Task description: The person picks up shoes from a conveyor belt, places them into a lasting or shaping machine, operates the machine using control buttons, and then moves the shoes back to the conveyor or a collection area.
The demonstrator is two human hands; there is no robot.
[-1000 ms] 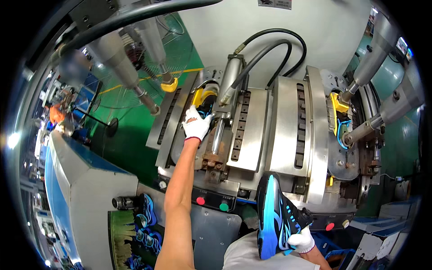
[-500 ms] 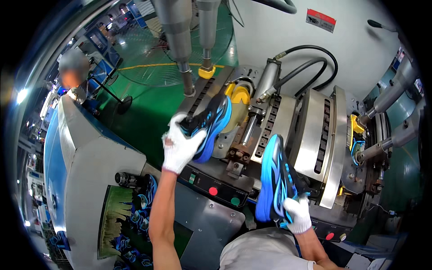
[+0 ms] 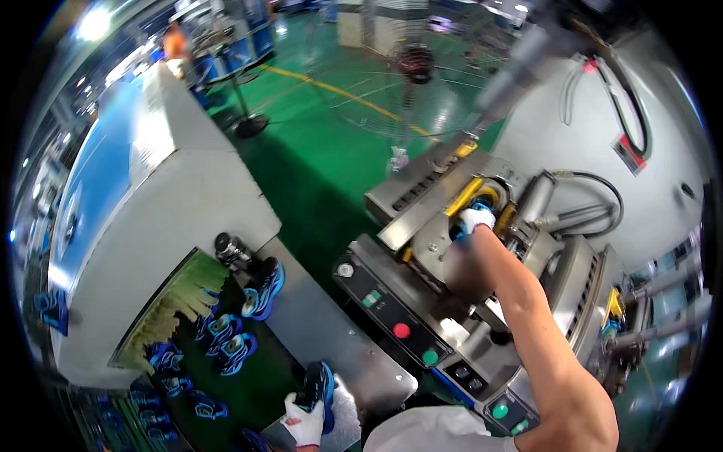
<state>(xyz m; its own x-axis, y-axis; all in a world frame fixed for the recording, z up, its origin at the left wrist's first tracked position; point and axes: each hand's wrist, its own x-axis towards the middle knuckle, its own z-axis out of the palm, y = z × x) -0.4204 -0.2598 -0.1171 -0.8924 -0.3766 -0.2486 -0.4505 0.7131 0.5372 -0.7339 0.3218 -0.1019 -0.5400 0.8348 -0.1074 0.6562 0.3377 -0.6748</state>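
Observation:
My gloved left hand [image 3: 305,423] is low at the metal edge beside the green belt, closed on a black and blue sneaker [image 3: 320,388]. The sneaker stands toe away from me. My gloved right hand [image 3: 477,218] reaches far into the left station of the press machine [image 3: 431,245]. Its fingers are wrapped round a blue and black shoe upper [image 3: 483,202], mostly hidden by the glove and blurred. A yellow clamp pad [image 3: 462,197] sits just left of that hand.
Several blue shoe uppers [image 3: 226,335] lie on the green belt [image 3: 263,377], which runs out from under a fringed curtain [image 3: 169,301]. Another sneaker [image 3: 263,290] rests by the belt's far edge. A control panel [image 3: 392,316] with red and green buttons fronts the press. A fan [image 3: 414,64] stands behind.
My view has swung left. My left hand has come down from the press with a sneaker to the belt's edge. My right hand has left its earlier sneaker and reached into the left station.

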